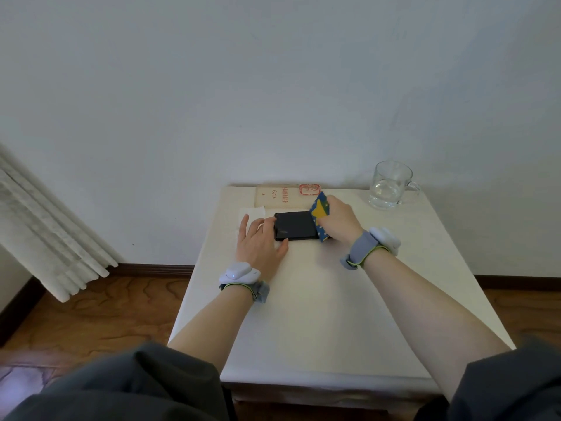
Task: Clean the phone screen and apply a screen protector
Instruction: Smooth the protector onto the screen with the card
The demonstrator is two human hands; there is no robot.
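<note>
A black phone (296,225) lies flat, screen up, on the white table (318,299) near its far side. My left hand (261,243) rests at the phone's left end, fingers spread, fingertips and thumb pressing its edges. My right hand (338,220) grips a blue card with a yellow star (319,214), held on edge against the right end of the screen. Whether a protector film lies on the screen, I cannot tell.
A white tissue (252,212) lies under my left fingers. A cream booklet with a red stamp (285,196) sits against the wall behind the phone. A glass mug (390,185) stands at the back right corner. A curtain (45,232) hangs at left.
</note>
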